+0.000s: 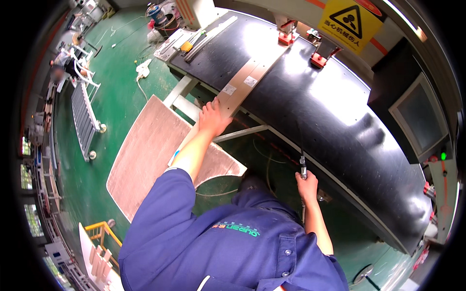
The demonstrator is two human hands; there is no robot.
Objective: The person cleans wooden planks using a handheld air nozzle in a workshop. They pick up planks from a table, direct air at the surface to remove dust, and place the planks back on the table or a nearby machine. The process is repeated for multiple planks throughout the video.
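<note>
A long, narrow brown board [262,60] with two white labels lies across the black machine table [335,102], its near end sticking out over the edge. My left hand [213,119] is on that near end, its fingers and thumb spanning the board's width. Low on the right, beside the table's front edge, my right hand [307,186] is closed around an air blow gun [303,169]. The gun's thin dark nozzle points up toward the tabletop. My left forearm covers part of the board.
A wide brown panel [148,150] with a curved cut-out lies left of the table. Red-footed clamps [286,38] stand at the back below a yellow warning sign [350,24]. A monitor [420,114] is at right. A wheeled rack [83,116] and another person [62,60] are far left.
</note>
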